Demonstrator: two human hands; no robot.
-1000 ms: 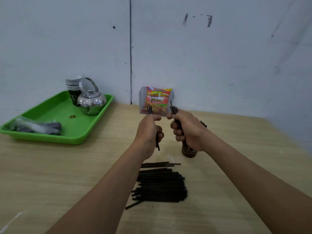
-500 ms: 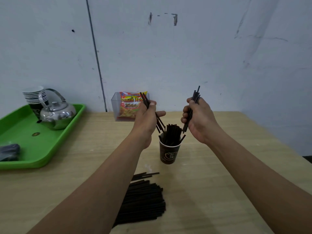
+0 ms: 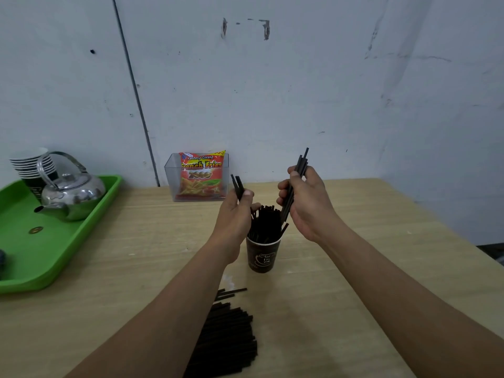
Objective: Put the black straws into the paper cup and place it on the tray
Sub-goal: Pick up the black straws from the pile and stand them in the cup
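Observation:
A dark paper cup (image 3: 263,256) stands upright on the wooden table, with several black straws (image 3: 266,222) sticking out of it. Just above its left rim, my left hand (image 3: 236,214) grips a few black straws that poke up past the thumb. My right hand (image 3: 305,203) hovers above the cup's right side, closed on a small bundle of black straws held steeply tilted. A pile of loose black straws (image 3: 226,342) lies on the table near me, partly hidden by my left forearm. The green tray (image 3: 41,268) sits at the left.
On the tray stand a steel kettle (image 3: 72,195), a stack of paper cups (image 3: 31,167) and a small coin-like disc (image 3: 36,230). A clear box with a French Fries snack bag (image 3: 201,177) stands against the wall behind the cup. The table's right edge runs diagonally.
The view has shifted right, bringing the cup into sight between my hands. Both hands, holding straws, have spread apart over the cup; since half a second ago they have barely moved.

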